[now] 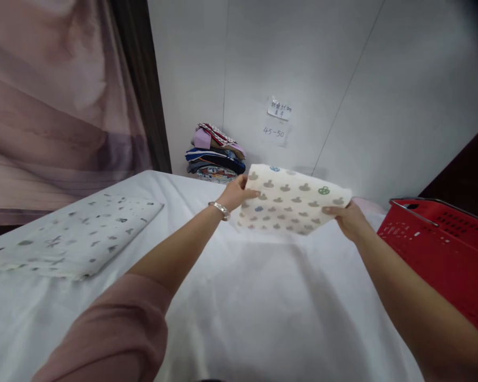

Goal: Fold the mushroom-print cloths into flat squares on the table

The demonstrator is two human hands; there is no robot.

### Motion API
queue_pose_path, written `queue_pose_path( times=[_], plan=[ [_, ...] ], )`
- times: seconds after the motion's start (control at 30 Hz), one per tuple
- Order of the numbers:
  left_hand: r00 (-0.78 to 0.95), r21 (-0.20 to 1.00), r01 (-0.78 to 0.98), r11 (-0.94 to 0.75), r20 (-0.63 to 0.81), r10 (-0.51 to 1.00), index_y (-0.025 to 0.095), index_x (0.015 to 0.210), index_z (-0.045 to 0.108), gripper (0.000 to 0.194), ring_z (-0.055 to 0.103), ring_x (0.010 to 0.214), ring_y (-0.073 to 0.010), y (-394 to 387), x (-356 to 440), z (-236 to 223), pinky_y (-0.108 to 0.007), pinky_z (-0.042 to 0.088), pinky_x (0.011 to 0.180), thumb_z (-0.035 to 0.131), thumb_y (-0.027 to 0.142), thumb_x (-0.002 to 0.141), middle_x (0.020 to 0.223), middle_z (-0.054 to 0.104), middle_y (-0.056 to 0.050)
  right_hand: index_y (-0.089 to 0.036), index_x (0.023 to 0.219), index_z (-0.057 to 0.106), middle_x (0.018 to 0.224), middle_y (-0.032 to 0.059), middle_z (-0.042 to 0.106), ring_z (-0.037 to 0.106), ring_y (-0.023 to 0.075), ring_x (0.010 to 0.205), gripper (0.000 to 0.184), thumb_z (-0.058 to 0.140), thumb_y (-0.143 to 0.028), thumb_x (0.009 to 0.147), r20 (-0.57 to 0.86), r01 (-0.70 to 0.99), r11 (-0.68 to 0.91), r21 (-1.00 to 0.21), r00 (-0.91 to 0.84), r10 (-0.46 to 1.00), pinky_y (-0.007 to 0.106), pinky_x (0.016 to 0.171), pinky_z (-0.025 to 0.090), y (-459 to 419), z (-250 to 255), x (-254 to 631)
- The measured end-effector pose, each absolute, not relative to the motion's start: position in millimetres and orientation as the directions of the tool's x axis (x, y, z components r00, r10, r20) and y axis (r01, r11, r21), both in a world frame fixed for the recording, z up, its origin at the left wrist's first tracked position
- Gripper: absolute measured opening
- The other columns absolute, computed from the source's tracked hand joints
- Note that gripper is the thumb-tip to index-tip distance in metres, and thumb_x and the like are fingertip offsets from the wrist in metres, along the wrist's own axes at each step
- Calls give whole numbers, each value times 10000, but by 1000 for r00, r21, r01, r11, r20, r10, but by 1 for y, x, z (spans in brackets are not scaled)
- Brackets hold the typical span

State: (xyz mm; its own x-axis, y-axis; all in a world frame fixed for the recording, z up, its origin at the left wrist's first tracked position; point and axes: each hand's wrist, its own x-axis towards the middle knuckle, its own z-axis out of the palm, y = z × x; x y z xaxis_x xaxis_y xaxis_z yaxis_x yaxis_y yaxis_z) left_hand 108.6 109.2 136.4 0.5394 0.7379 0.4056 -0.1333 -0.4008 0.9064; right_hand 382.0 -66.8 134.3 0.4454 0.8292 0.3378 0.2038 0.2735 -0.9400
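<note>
A folded cream cloth (292,201) printed with small grey, blue and green shapes is held flat just above the white-covered table (239,297), toward its far side. My left hand (237,193), with a silver bracelet at the wrist, grips the cloth's left edge, thumb on top. My right hand (348,218) pinches its right edge. Both arms reach forward across the table.
A folded patterned white cloth (75,236) lies on the table at the left. A stack of folded colourful clothes (215,154) sits in the far corner against the wall. A red plastic basket (446,249) stands at the right. Paper notes (278,119) hang on the wall.
</note>
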Motion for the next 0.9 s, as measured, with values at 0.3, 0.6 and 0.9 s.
queue_pose_path(
  times=[0.3, 0.6, 0.9],
  plan=[
    [769, 239, 107, -965, 595, 232, 200, 926, 528, 196, 513, 1005, -199, 49, 21, 48, -383, 371, 903, 523, 160, 735, 991, 595, -62, -220, 1078, 585, 1186, 86, 560, 485, 254, 1116, 399, 635, -356, 706, 564, 739, 246, -627, 213, 798, 429, 967, 362, -123, 25, 342],
    [808, 445, 151, -883, 458, 370, 209, 955, 529, 304, 494, 1056, -155, 22, -9, -11, -343, 399, 916, 388, 49, 737, 1083, 576, -43, -287, 1051, 620, 1211, 21, 551, 428, 214, 1184, 288, 457, -322, 816, 192, 735, 68, -674, 85, 978, 446, 1006, 322, -163, -21, 350],
    [280, 730, 656, -191, 0, 960, 192, 1064, 532, 362, 566, 966, -171, 62, 33, 5, -244, 416, 809, 424, 428, 811, 1098, 597, -53, -255, 1113, 586, 1262, 46, 502, 407, 216, 1200, 369, 433, -431, 828, 271, 752, 40, -657, 186, 944, 401, 1004, 325, -115, 26, 290]
  ],
)
